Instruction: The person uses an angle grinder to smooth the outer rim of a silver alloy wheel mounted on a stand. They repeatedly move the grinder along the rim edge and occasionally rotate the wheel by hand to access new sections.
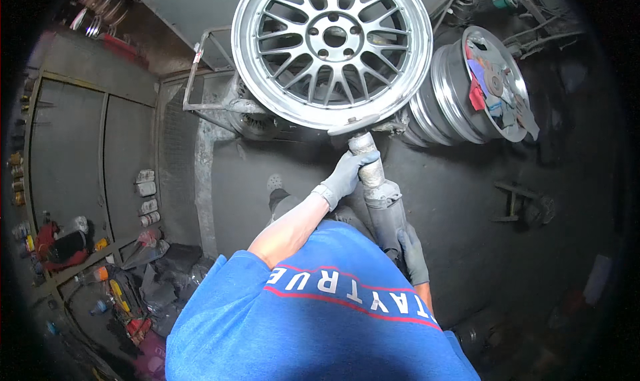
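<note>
A silver alloy wheel (335, 50) with many thin spokes and a bright polished lip is held up in front of me. My left hand (345, 176), in a grey glove, is wrapped round the pale, taped front part of an angle grinder (387, 216). Further back, my gloved right hand (413, 256) grips the rear of its grey body. The grinder's flat disc (353, 125) is at the wheel's near lower edge; whether it touches the lip I cannot tell. Part of the right hand's fingers is hidden behind the tool.
Right of the wheel stand more metal rims (460, 101), with rags and discs (497, 88) lying on one. A metal frame (193, 81) is on the left. Cans (147, 189) line the left wall, above bags (160, 281) and tools. A metal stand (520, 201) lies on the right floor.
</note>
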A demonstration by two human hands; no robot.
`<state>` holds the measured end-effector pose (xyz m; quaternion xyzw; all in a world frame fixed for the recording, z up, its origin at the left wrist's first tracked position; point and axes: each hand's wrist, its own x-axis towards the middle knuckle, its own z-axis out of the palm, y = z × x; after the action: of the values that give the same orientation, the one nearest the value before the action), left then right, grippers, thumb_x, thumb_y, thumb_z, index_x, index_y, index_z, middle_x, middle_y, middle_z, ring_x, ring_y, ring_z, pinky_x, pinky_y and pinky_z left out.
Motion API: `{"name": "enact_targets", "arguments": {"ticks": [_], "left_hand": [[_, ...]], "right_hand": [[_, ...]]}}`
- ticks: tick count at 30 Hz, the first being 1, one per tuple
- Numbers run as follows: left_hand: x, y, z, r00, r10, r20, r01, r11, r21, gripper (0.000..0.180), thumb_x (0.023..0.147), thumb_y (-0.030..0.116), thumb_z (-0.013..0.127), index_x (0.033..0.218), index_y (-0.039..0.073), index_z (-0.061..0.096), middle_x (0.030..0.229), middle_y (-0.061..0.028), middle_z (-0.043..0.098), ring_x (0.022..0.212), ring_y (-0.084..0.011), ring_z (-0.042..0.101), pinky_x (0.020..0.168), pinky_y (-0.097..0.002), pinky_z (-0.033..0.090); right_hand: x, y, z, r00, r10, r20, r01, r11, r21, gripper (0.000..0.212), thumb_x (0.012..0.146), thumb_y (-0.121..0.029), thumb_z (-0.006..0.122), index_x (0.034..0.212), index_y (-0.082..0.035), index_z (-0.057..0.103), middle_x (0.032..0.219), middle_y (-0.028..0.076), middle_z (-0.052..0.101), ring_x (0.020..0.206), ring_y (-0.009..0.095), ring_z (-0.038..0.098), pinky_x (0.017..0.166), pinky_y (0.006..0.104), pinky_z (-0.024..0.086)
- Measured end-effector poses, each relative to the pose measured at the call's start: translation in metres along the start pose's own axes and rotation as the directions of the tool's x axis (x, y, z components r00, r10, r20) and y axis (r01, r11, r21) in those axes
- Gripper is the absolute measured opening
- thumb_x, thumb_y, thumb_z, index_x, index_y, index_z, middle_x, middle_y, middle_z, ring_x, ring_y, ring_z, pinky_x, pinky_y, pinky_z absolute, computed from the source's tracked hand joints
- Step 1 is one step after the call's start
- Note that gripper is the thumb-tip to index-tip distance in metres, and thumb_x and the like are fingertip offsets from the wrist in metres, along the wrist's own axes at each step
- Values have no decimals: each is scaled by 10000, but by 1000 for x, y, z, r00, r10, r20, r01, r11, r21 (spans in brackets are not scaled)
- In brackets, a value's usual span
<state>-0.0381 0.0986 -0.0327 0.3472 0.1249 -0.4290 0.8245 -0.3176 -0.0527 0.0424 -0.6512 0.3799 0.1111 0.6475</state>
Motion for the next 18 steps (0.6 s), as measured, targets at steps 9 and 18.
{"name": "enact_targets", "arguments": {"ticks": [9, 18], "left_hand": [[-40, 54, -61, 994, 70, -79, -69, 998, 13, 255, 972, 148, 822, 1189, 100, 698, 1107, -30, 737, 1027, -175, 714, 973, -373, 572], [-50, 127, -106, 966, 198, -166, -184, 978, 99, 371, 954, 167, 843, 1284, 76, 701, 1188, -43, 753, 1097, -186, 724, 1014, -384, 571]], "right_hand": [[23, 8, 69, 991, 62, 116, -73, 993, 94, 636, 1104, -340, 670, 1600, 25, 515, 1547, 169, 607, 1431, 256, 544, 1217, 394, 409], [42, -33, 153, 986, -14, 168, -1, 996, 88, 635, 1109, -383, 660, 1571, 40, 555, 1517, 170, 640, 1369, 258, 603, 1170, 355, 451]]}}
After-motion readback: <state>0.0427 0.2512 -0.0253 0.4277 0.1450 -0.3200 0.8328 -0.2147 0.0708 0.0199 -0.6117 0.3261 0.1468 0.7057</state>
